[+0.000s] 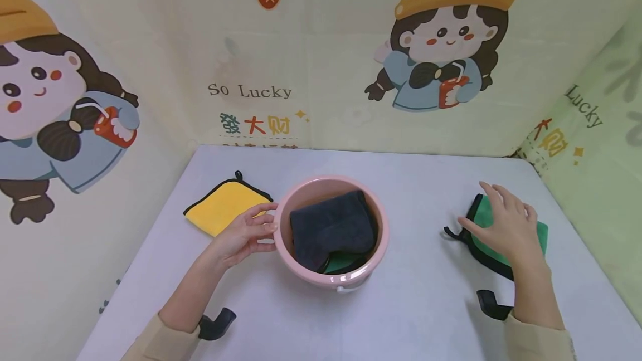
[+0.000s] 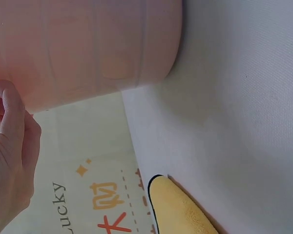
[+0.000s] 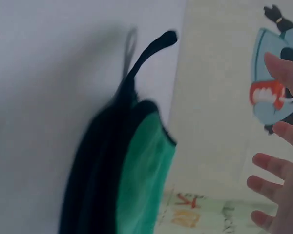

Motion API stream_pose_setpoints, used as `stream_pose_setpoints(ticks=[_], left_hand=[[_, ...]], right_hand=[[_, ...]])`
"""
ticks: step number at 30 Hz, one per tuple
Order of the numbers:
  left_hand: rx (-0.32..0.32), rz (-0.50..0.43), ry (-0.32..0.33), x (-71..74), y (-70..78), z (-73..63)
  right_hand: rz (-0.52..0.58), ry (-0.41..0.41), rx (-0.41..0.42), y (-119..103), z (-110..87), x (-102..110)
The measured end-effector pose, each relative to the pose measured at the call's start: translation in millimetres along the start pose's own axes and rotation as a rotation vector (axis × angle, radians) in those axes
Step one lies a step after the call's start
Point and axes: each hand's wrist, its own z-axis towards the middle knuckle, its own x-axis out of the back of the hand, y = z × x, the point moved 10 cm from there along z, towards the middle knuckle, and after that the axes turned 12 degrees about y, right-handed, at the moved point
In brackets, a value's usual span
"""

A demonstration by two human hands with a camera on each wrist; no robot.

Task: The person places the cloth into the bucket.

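A pink bucket (image 1: 287,261) stands upright in the middle of the table. My left hand (image 1: 244,237) holds it at the left side of the rim; in the left wrist view the fingers (image 2: 14,114) bend against its wall. Inside lies a folded dark grey cloth (image 1: 331,224), with a bit of green cloth (image 1: 342,262) showing beneath. On the right, my right hand (image 1: 511,224) hovers over a folded green cloth (image 1: 543,234) with black edging, fingers spread and holding nothing. The right wrist view shows this hand apart from the cloth (image 3: 146,165) and its black loop.
A yellow cloth (image 1: 213,210) with black trim and a loop lies left of the bucket, partly behind my left hand. Black wrist mounts (image 1: 218,325) sit at both wrists. Patterned curtains (image 1: 336,110) hang behind and beside the white table (image 1: 411,316).
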Motion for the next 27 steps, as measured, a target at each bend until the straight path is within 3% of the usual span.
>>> stream_pose_setpoints(ticks=[11,27], left_hand=[[-0.005,0.011,0.003,0.8,-1.3,1.3],[-0.001,0.011,-0.003,-0.1,-1.1,1.5]], right_hand=[[-0.075,-0.155,-0.142,69.5,-32.9,-25.2],[-0.058,-0.288,-0.229,96.6,-58.1,-47.0]])
